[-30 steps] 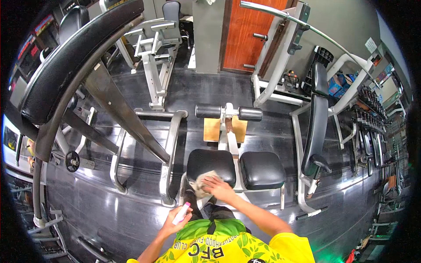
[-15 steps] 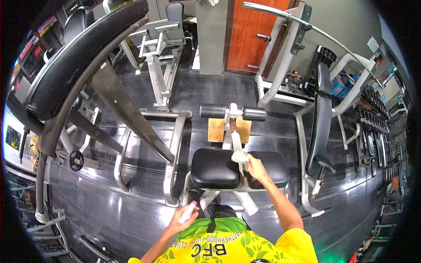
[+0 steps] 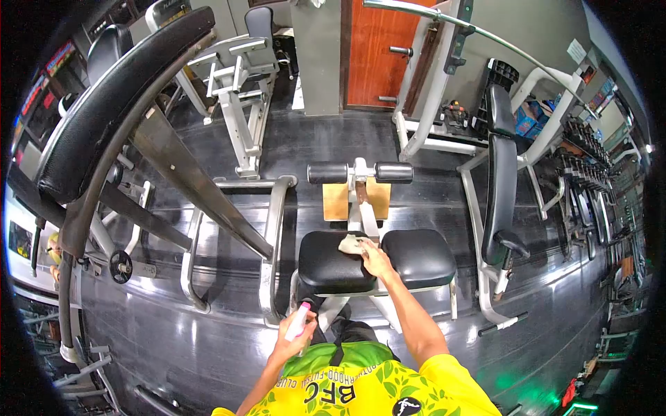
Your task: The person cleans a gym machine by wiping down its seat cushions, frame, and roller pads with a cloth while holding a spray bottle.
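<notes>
A crumpled off-white cloth [image 3: 352, 244] is pinched in my right hand [image 3: 374, 259]. It rests at the inner far edge of the left black seat pad [image 3: 331, 267], close to the machine's central post. The right seat pad [image 3: 418, 258] lies just beyond my right wrist. Near my waist, my left hand [image 3: 297, 335] is wrapped around a small white bottle with a pink top [image 3: 300, 320], held tilted. Its label cannot be made out. Behind the pads stand two black foam rollers [image 3: 327, 172] and a wooden board [image 3: 336, 202].
A large padded frame machine [image 3: 125, 90] rises on my left. To the right is an upright bench [image 3: 499, 180], with a barbell [image 3: 479, 31] on a rack behind it. Dumbbells [image 3: 586, 172] line the far right. Dark flooring [image 3: 319, 142] runs between machines.
My right hand has moved left with the cloth, from the central post onto the left pad's edge. My left hand has risen slightly with the bottle. The camera view has shifted a little.
</notes>
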Motion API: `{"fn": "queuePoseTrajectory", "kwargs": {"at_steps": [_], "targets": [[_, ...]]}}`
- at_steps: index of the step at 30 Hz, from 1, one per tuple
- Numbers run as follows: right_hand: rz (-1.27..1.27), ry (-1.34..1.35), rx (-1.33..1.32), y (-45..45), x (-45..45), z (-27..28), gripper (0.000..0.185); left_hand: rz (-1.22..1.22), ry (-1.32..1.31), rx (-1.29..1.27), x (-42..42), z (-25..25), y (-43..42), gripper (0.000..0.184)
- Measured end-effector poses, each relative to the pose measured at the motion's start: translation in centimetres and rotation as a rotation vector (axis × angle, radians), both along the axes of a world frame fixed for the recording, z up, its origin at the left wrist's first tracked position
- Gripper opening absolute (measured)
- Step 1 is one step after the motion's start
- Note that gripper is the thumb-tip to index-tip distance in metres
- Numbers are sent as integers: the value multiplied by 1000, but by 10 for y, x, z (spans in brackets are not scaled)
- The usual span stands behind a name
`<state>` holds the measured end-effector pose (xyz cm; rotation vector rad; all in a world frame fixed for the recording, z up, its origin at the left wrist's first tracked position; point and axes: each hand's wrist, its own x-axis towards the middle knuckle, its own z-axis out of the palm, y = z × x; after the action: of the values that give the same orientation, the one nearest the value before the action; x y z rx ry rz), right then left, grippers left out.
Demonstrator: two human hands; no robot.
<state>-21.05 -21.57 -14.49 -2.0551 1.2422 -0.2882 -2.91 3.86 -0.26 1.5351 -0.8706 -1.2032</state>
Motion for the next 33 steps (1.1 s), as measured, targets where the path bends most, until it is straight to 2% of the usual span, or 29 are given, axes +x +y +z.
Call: {"fn": "queuePoseTrajectory", "kwargs": {"at_steps": [1,2,3,5,9,11,13,15,16,17,19,21,22,23,25,27,30,31,33], "targets": [[32,-63,-111,8,-2,2,28,18,14,-4,2,1,1,18],[48,-102,-166,22,-3,28,23,37,29,-7,4,1,2,18],[86,-107,-146,32,-5,47,26,37,29,-7,6,-1,4,18],[179,-64,-238,52,-14,56,31,61,21,-25,10,-9,8,21],[310,-19,-238,87,-33,82,35,57,-19,-9,14,-4,7,20],[301,21,50,92,-41,93,44,72,-30,-31,15,-6,7,19],[320,-83,109,83,-44,96,49,71,-39,-47,15,-7,6,19],[51,-83,513,72,-38,140,47,75,-47,-60,14,-6,5,19],[-5,-132,429,65,-43,110,43,79,-50,-59,14,-4,5,19],[10,-226,183,56,-43,94,42,83,-53,-58,14,-2,5,19],[-94,-241,105,40,-30,113,44,96,-41,-65,13,1,6,19],[-94,-250,-245,27,-14,108,49,108,-27,-72,12,1,7,19],[-77,-135,-148,22,-9,106,53,115,-32,-69,12,-1,9,19],[-75,-136,-146,22,-5,96,53,122,-38,-67,11,-2,10,19],[101,-89,-184,18,5,62,53,129,-20,-53,10,-2,13,19],[178,-40,-212,15,11,64,52,141,-4,-41,9,-4,16,19],[265,185,-99,9,11,78,58,173,6,-31,6,-7,19,19],[271,186,-97,9,10,71,58,168,4,-9,6,-7,20,19],[229,-171,-95,12,12,61,64,169,0,13,5,-5,19,19]]}}
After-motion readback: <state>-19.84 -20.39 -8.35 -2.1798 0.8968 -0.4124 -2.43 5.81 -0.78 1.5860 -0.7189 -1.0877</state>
